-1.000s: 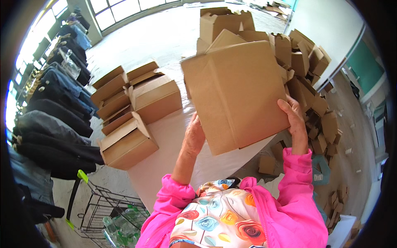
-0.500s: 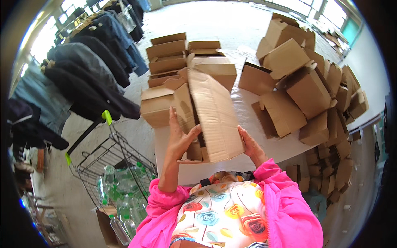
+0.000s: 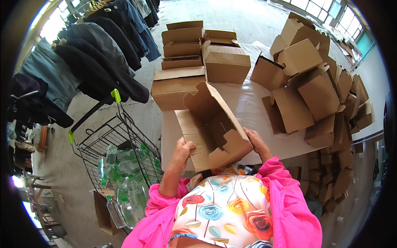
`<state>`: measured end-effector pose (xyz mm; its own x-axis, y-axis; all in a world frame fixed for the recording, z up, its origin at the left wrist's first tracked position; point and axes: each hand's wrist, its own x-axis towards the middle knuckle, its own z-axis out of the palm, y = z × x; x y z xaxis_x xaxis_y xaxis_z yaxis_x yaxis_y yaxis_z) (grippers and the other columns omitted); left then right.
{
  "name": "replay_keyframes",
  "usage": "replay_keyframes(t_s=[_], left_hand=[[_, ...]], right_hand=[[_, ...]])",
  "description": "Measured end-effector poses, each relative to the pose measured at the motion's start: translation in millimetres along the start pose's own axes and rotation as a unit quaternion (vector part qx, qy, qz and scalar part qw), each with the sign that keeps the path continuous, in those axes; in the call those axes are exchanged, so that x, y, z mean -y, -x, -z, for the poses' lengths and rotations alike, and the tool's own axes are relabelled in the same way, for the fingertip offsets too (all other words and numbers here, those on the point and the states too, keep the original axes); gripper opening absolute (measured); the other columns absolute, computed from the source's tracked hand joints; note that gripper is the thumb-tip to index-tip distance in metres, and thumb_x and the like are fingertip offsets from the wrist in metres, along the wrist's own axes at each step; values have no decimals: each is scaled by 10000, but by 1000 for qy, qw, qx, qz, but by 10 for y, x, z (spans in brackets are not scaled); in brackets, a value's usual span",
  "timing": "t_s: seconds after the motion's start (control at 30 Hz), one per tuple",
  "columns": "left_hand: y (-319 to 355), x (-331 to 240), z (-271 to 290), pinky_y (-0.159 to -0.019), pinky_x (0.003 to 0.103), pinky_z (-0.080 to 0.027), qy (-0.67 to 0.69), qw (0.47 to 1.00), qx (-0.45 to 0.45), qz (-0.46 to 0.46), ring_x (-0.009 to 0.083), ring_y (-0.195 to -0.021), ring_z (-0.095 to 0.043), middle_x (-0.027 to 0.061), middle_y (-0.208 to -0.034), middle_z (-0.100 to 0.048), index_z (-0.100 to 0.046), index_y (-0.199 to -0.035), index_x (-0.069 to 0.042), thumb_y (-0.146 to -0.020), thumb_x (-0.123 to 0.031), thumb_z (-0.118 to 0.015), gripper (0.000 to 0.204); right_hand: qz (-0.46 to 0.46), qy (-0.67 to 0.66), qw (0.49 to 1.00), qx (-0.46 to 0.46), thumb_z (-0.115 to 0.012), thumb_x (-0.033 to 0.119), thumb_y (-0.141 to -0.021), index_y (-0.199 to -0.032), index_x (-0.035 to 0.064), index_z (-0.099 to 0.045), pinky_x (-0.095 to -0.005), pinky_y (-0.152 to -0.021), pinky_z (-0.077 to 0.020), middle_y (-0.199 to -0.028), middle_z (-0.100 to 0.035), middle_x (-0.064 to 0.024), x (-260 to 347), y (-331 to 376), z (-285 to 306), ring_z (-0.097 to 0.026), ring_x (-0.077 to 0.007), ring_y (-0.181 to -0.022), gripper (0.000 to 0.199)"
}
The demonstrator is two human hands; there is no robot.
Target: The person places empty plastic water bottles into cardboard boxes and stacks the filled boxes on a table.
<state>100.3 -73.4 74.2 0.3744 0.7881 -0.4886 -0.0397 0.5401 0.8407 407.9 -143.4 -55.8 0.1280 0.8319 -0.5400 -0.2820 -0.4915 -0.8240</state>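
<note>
Cardboard fills this view from above: a person in a bright pink jacket holds a half-folded brown cardboard box (image 3: pixel 213 128) over the near edge of a white table (image 3: pixel 248 107). The left hand (image 3: pixel 182 151) closes its fingers over the box's lower left flap, thumb on the corrugated face. The right hand (image 3: pixel 256 142) cups the box's lower right corner, fingers curled behind the panel and mostly hidden. The box is tilted, its open inside turned toward the person. Beyond it on the table stand assembled boxes (image 3: pixel 225 64) in a row, and to the right a loose heap of folded boxes (image 3: pixel 314 91) spills over the table edge toward the floor. To the left a wire shopping cart (image 3: pixel 120 153) holds clear plastic bottles (image 3: pixel 118 182), and dark garments (image 3: pixel 95 62) hang on a rack above a concrete floor.
</note>
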Motion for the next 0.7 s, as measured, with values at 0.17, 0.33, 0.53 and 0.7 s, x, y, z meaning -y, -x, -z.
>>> replay_keyframes(t_s=[0.17, 0.33, 0.53, 0.7], left_hand=[[145, 281, 25, -678, 264, -482, 79, 996, 5, -29, 132, -770, -570, 77, -929, -581, -507, -1037, 14, -792, -35, -481, 250], [476, 362, -218, -786, 330, -503, 167, 984, -30, -54, 202, -917, -593, 104, -1055, -571, -466, -1115, -15, -846, -27, -469, 269], [332, 752, -259, -836, 359, -495, 313, 944, -43, -97, 206, -1015, -567, 85, -1114, -556, -459, -1140, -65, -878, -24, -450, 265], [244, 781, -205, -847, 418, -490, 407, 908, -87, -47, 213, -1003, -564, 76, -1093, -555, -482, -1079, -86, -889, -32, -444, 202]], right_hand=[[371, 152, 856, -327, -531, 138, -886, -1037, -7, -584, -267, -773, -456, -973, -616, -89, 522, 374, -320, -566, -148, -875, 216], [540, 355, 756, -107, -584, 45, -802, -994, 44, -612, -313, -807, -456, -913, -622, -92, 1266, 1178, -1125, -584, -224, -890, 194], [443, 616, 649, -57, -693, 69, -671, -935, 52, -621, -374, -853, -408, -906, -605, -108, 974, 926, -1575, -540, -247, -963, 274], [429, 597, 644, -212, -690, 112, -685, -1068, 38, -557, -417, -879, -397, -1082, -517, -176, 860, 858, -1378, -506, -322, -1000, 412]])
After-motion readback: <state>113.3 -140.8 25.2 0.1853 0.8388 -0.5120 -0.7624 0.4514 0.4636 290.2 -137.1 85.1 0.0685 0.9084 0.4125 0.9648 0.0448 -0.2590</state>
